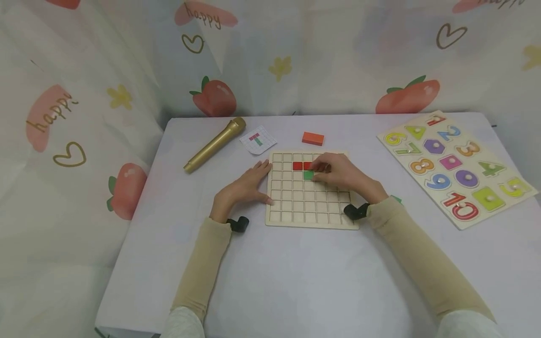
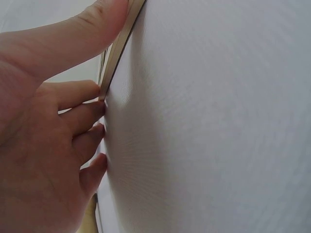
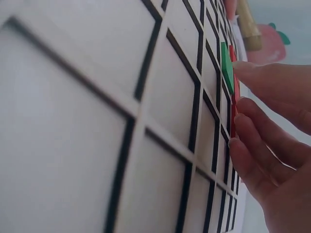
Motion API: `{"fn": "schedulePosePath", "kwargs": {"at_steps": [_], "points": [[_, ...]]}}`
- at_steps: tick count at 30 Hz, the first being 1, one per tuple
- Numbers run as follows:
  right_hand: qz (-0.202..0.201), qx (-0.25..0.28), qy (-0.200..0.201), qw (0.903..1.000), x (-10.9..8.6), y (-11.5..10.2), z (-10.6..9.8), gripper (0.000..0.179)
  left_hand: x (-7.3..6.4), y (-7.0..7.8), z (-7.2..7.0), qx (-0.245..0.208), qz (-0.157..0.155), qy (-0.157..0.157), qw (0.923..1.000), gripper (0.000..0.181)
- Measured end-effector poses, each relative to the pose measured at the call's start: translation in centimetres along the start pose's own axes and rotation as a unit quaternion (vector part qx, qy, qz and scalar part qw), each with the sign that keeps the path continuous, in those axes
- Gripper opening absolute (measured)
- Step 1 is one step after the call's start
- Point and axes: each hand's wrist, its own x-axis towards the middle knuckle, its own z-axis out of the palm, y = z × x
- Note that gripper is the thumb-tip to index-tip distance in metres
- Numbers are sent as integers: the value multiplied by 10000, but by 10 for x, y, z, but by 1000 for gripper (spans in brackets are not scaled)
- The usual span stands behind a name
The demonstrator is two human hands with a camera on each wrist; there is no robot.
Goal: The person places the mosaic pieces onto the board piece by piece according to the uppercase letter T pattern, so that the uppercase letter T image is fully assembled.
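A wooden grid board (image 1: 291,218) lies on the table. My left hand (image 1: 243,188) rests along its left edge, fingers extended and thumb at the side; the left wrist view shows the thumb (image 2: 92,24) against the rim. On the board's upper part, red tiles (image 1: 297,166) sit in a row above a green tile (image 1: 308,175). My right hand (image 1: 340,171) holds a red tile (image 3: 233,121) at the right end of that row, partly hidden by its fingertips. Its thumb is right at the green tile (image 3: 227,70).
A gold microphone (image 1: 215,145) and a pattern card (image 1: 258,140) lie behind the board's left side. An orange-red block (image 1: 313,138) is behind the board. To the right lies a number-and-shape puzzle board (image 1: 456,171). A green piece (image 1: 396,199) peeks out beside the right sleeve.
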Motion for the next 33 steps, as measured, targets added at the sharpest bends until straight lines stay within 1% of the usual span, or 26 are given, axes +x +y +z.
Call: {"fn": "schedulePosePath", "kwargs": {"at_steps": [6, 13, 24, 28, 33], "points": [[112, 50, 236, 9996, -16, 5, -6, 23, 0, -1, 1, 22, -29, 3, 10000, 114], [236, 80, 413, 9988, -41, 9, -13, 22, 1, -1, 1, 51, -71, -1, 10000, 114], [517, -234, 718, 9958, -79, 19, -25, 21, -1, 2, 0, 14, 6, 17, 10000, 114], [682, -276, 742, 9945, -92, 24, -29, 22, -2, 3, 0, 3, -5, 18, 10000, 114], [797, -321, 799, 9931, -106, 31, -34, 25, -1, 2, 0, 19, -27, 33, 10000, 114]]}}
